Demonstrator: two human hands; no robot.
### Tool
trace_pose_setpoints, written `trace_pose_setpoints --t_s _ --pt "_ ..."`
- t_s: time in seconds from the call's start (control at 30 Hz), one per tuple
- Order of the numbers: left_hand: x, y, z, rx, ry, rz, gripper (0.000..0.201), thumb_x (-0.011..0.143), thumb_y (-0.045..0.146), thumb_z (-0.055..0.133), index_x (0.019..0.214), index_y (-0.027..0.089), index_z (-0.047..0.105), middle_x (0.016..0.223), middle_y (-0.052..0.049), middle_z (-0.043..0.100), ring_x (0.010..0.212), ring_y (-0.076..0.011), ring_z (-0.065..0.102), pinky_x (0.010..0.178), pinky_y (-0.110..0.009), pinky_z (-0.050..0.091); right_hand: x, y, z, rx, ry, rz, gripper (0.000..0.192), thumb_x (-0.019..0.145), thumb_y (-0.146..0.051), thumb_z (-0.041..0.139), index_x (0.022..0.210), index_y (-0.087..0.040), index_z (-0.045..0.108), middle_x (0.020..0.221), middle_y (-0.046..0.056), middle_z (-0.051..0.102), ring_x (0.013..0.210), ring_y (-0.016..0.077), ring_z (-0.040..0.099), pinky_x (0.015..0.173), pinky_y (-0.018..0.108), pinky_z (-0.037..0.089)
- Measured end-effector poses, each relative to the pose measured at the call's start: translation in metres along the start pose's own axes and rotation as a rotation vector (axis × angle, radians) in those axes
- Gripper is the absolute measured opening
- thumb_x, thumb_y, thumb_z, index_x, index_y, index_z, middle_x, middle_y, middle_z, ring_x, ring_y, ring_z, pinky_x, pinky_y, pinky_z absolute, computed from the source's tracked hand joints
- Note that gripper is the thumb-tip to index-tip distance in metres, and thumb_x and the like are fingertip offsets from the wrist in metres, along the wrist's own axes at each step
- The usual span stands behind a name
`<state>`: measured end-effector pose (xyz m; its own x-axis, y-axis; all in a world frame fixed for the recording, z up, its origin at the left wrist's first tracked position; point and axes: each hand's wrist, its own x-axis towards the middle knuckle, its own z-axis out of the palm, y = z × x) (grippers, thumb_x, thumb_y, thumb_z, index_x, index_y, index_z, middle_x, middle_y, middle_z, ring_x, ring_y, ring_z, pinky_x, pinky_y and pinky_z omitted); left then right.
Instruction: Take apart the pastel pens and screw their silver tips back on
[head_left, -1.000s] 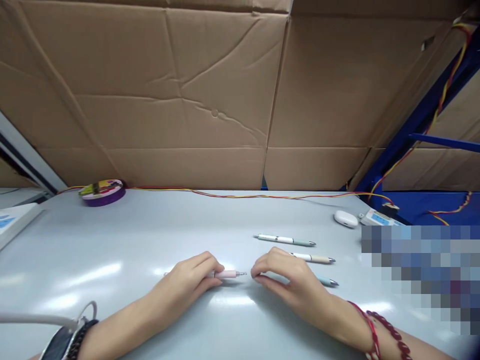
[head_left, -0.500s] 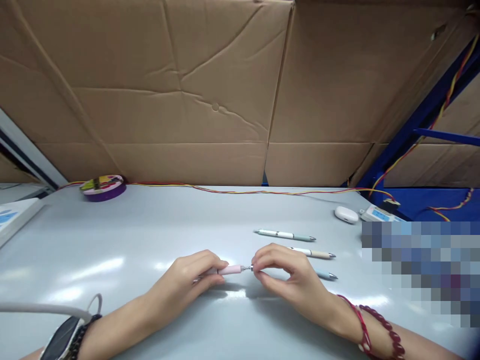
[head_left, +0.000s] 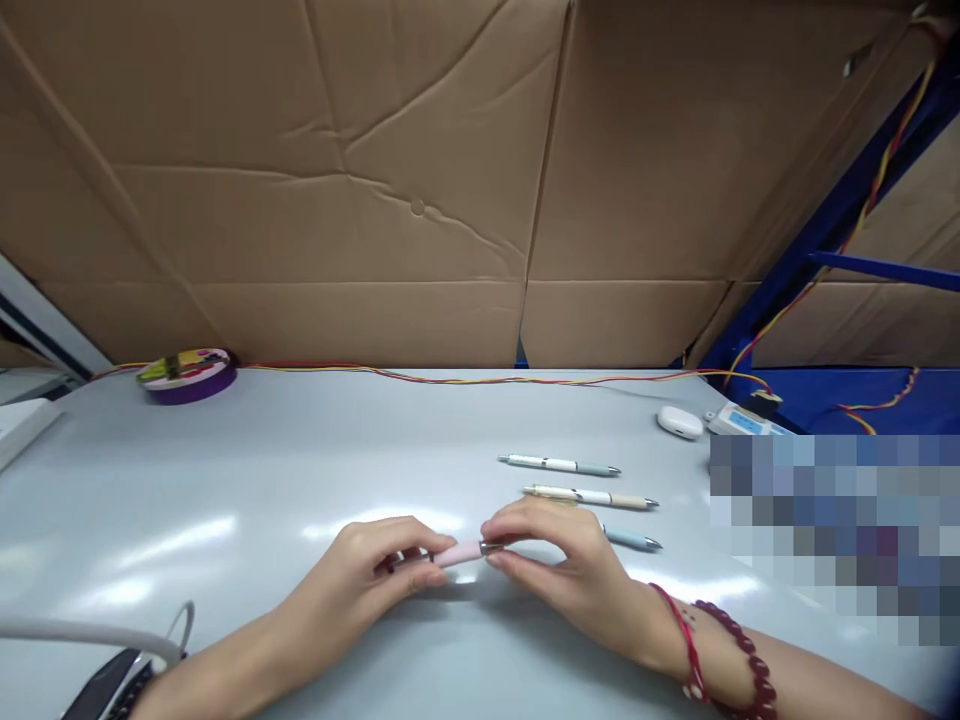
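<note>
A pink pen [head_left: 459,554] lies level between my two hands, a little above the table. My left hand [head_left: 375,572] is closed around its rear part, thumb and fingers pinching the barrel. With thumb and fingertips, my right hand [head_left: 574,565] pinches the silver pen tip [head_left: 486,548] at the front end, which meets the pink grip. Just beyond my right hand lie a green and white pen [head_left: 559,465], a beige and white pen [head_left: 600,498] and a light blue pen [head_left: 631,538]. My right hand partly covers the blue one.
A purple round tin [head_left: 191,378] stands at the back left. A white earphone case [head_left: 680,422] sits at the back right, beside a small white device [head_left: 746,420]. Twisted wires [head_left: 450,380] run along the back edge, before a cardboard wall [head_left: 360,230]. A grey cable [head_left: 82,630] crosses the lower left.
My right hand has moved left, bringing the silver tip against the pink grip; the thin metal part that showed between them is now covered. The view has shifted slightly.
</note>
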<state>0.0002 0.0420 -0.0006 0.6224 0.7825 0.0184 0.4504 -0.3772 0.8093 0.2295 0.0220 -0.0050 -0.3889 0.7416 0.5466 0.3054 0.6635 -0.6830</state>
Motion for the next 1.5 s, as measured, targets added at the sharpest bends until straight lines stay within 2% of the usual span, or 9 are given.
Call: trace_pose_setpoints --t_s 0.2,0.53,0.73,0.93,1.1,1.2,1.3,1.43,1.5 --pt "0.001 0.002 0.0 -0.089 -0.039 -0.078 0.021 0.087 0.039 0.054 0.092 0.024 0.067 0.077 0.002 0.063 0.063 -0.0122 0.051 0.053 -0.019 0.038 -0.002 0.001 -0.001 -0.097 -0.098 0.0 0.015 0.092 -0.024 0.049 0.095 -0.018 0.062 0.081 0.004 0.066 0.073 0.0138 0.06 0.066 0.024 0.048" --pt "0.003 0.001 0.0 -0.096 0.049 -0.054 0.014 0.08 0.033 0.063 0.088 0.021 0.062 0.083 0.002 0.061 0.069 -0.0129 0.051 0.058 -0.02 0.039 -0.002 0.001 -0.001 -0.16 -0.082 -0.098 0.016 0.093 -0.02 0.045 0.096 -0.018 0.06 0.079 0.003 0.065 0.072 0.0132 0.059 0.066 0.024 0.05" --pt "0.003 0.002 -0.003 -0.088 0.042 -0.035 0.016 0.083 0.033 0.06 0.082 0.019 0.067 0.075 0.0 0.062 0.065 -0.0126 0.051 0.057 -0.021 0.039 -0.004 0.007 -0.002 -0.192 -0.069 -0.224 0.016 0.091 -0.013 0.048 0.101 -0.016 0.06 0.083 0.006 0.068 0.074 0.0152 0.06 0.064 0.026 0.051" --pt "0.003 0.006 -0.004 -0.289 -0.043 -0.148 0.016 0.08 0.033 0.063 0.08 0.017 0.064 0.069 0.001 0.061 0.062 -0.0115 0.054 0.055 -0.02 0.042 -0.003 0.005 -0.007 -0.311 -0.086 -0.384 0.022 0.091 -0.008 0.042 0.105 -0.015 0.058 0.084 0.006 0.068 0.073 0.0142 0.06 0.063 0.026 0.05" --pt "0.006 0.006 -0.006 -0.487 -0.187 -0.199 0.017 0.083 0.034 0.061 0.083 0.017 0.058 0.068 0.002 0.058 0.06 -0.0113 0.058 0.056 -0.02 0.046 -0.003 0.003 -0.008 -0.353 -0.135 -0.386 0.021 0.09 -0.008 0.042 0.103 -0.015 0.057 0.084 0.007 0.068 0.07 0.0155 0.06 0.061 0.027 0.05" --pt "0.006 0.008 -0.005 -0.485 -0.248 -0.199 0.022 0.087 0.04 0.054 0.091 0.018 0.054 0.076 0.001 0.058 0.057 -0.011 0.059 0.053 -0.021 0.046 -0.003 0.005 -0.007 -0.37 -0.151 -0.361 0.022 0.092 -0.009 0.039 0.102 -0.016 0.057 0.081 0.006 0.067 0.068 0.0156 0.059 0.059 0.027 0.049" --pt "0.006 0.01 -0.005 -0.411 -0.246 -0.182 0.024 0.089 0.041 0.048 0.095 0.019 0.053 0.082 0.001 0.058 0.055 -0.0094 0.056 0.05 -0.019 0.043 -0.003 0.007 -0.004 -0.371 -0.141 -0.337 0.019 0.092 -0.011 0.04 0.1 -0.015 0.057 0.079 0.006 0.066 0.067 0.0152 0.057 0.059 0.026 0.048" --pt "0.004 0.01 -0.006 -0.303 -0.209 -0.171 0.023 0.084 0.038 0.058 0.099 0.021 0.052 0.063 0.007 0.049 0.05 -0.0078 0.047 0.047 -0.017 0.034 -0.005 0.01 -0.002 -0.346 -0.145 -0.277 0.017 0.094 -0.018 0.041 0.099 -0.015 0.057 0.078 0.006 0.065 0.069 0.0152 0.056 0.06 0.026 0.047" --pt "0.004 0.008 -0.006 -0.227 -0.204 -0.15 0.025 0.081 0.036 0.061 0.099 0.022 0.053 0.062 0.007 0.047 0.052 -0.0078 0.044 0.049 -0.018 0.032 -0.006 0.011 -0.001 -0.336 -0.161 -0.24 0.018 0.095 -0.024 0.041 0.098 -0.016 0.057 0.078 0.005 0.064 0.069 0.0151 0.056 0.06 0.026 0.046"
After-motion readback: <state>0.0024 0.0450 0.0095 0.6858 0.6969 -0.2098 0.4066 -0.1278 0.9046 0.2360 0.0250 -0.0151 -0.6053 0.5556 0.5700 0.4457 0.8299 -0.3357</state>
